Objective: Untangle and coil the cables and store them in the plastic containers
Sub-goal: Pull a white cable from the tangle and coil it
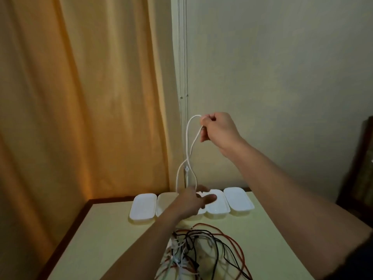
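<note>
the white cable (188, 150) hangs in the air as a long loop that crosses itself once in the middle, above the row of plastic containers (143, 207). my right hand (219, 130) holds its top, with the fingers (203, 134) curled around both strands where they come together. my left hand (193, 201) is at the bottom of the loop, over the second and third container; its fingers are partly curled there and i think they pinch the lower strands, but i cannot tell this for sure.

the cable looks light, thin and soft, so it bends easily and keeps no shape by itself. i judge it a little smooth, so a loose hold may let it slip. the good place to take it is near the crossing, to open the twist before i coil it.

nearer to me on the worktop (105, 229) lies the tangle of cables (201, 251), black, red and white together, not yet separated. four white containers stand side by side at the far edge. behind is an orange curtain (80, 98) and a pale wall (282, 77).
</note>
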The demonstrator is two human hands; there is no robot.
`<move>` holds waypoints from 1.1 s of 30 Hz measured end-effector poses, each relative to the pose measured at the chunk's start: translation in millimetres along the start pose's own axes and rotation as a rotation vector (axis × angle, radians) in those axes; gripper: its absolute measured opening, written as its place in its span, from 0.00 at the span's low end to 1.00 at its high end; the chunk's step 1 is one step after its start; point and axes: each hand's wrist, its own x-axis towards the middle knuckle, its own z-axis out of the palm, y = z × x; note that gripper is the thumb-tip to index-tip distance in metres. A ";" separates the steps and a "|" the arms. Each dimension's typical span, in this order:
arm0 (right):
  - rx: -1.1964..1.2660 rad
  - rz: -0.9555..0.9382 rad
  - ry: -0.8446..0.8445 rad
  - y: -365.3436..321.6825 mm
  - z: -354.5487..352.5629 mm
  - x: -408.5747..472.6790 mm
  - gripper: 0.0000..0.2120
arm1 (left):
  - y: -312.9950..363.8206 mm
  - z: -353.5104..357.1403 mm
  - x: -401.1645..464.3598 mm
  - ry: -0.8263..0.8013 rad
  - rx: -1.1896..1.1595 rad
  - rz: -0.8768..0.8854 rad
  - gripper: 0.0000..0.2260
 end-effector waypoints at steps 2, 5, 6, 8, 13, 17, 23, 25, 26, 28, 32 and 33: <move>0.070 0.023 0.009 -2.5 -1.6 0.3 0.18 | -1.6 9.0 2.5 0.025 0.021 -0.014 0.20; 0.079 0.055 0.027 1.5 -9.3 1.9 0.16 | 2.8 17.3 3.3 0.281 0.067 0.084 0.09; 0.068 0.064 0.034 4.1 -13.7 3.0 0.14 | 6.6 17.9 -0.3 0.392 0.083 0.128 0.07; 0.053 0.064 0.047 8.2 -21.5 4.1 0.12 | 13.0 16.4 -9.9 0.591 0.063 0.232 0.07; 0.043 0.035 0.060 14.1 -38.3 3.1 0.09 | 16.3 7.8 -31.3 0.627 -0.376 0.361 0.07; -0.153 -0.031 0.133 32.6 -47.2 2.9 0.12 | 21.3 1.1 -54.5 0.270 -0.823 0.129 0.12; -0.099 0.007 0.122 55.2 -38.3 -10.4 0.08 | 37.3 -11.0 -94.5 0.008 -0.479 0.020 0.19; -0.051 0.003 0.115 48.0 -31.0 -12.6 0.07 | 40.0 -13.2 -91.0 0.168 -0.356 0.045 0.16; -0.043 -0.012 0.112 43.3 -27.4 -12.4 0.07 | 40.3 -13.7 -88.0 0.266 -0.294 0.061 0.14; -0.044 -0.049 0.107 33.6 -21.4 -10.5 0.07 | 37.4 -13.3 -82.0 0.453 -0.149 0.136 0.09; -0.085 -0.092 0.085 20.2 -13.5 -6.2 0.07 | 21.3 -7.7 -74.9 0.453 0.105 0.051 0.21; -0.104 -0.099 0.080 18.9 -12.6 -5.3 0.08 | 15.0 -4.6 -73.0 0.451 0.197 0.009 0.24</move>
